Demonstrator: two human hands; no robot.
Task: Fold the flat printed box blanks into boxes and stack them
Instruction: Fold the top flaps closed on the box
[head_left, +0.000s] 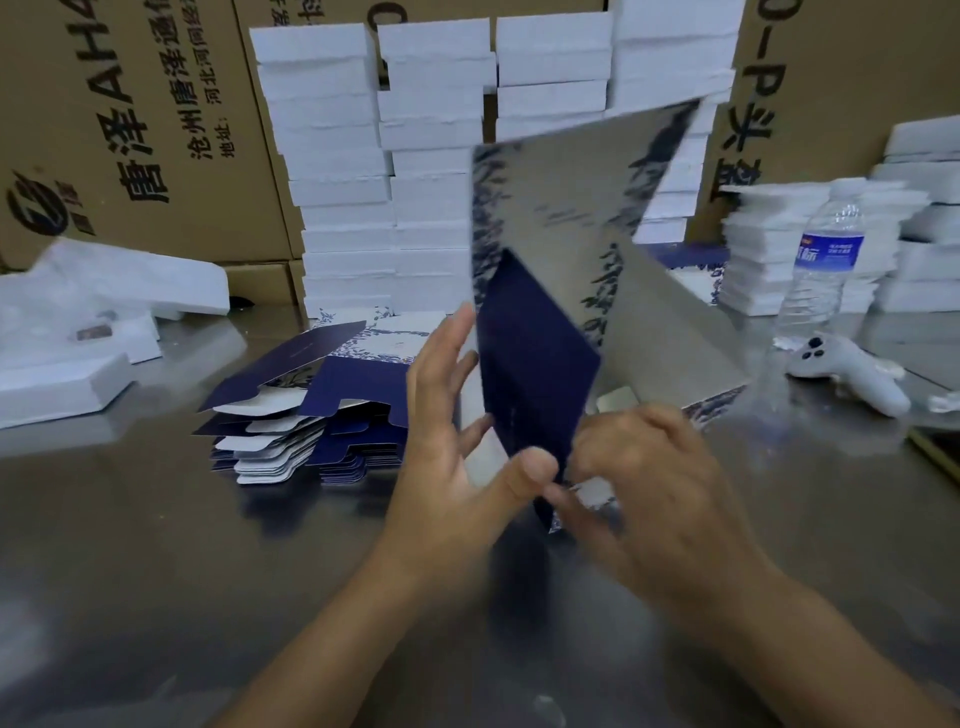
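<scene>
I hold one printed box blank (566, 244) upright above the steel table; it shows grey and silver panels with blue floral edges and a dark blue panel in front. My left hand (457, 447) has straight fingers against the blank's left edge, thumb pressing its lower corner. My right hand (649, 483) pinches a flap at the blank's lower end with curled fingers. A pile of flat blue-and-white blanks (306, 410) lies on the table to the left. Tall stacks of white boxes (384, 171) stand behind.
Brown printed cartons (130, 130) line the back. White foam pieces (93, 322) lie at the left. At the right stand more white stacks (779, 249), a water bottle (826, 260) and a white handheld controller (852, 374). The steel table (156, 571) reflects light.
</scene>
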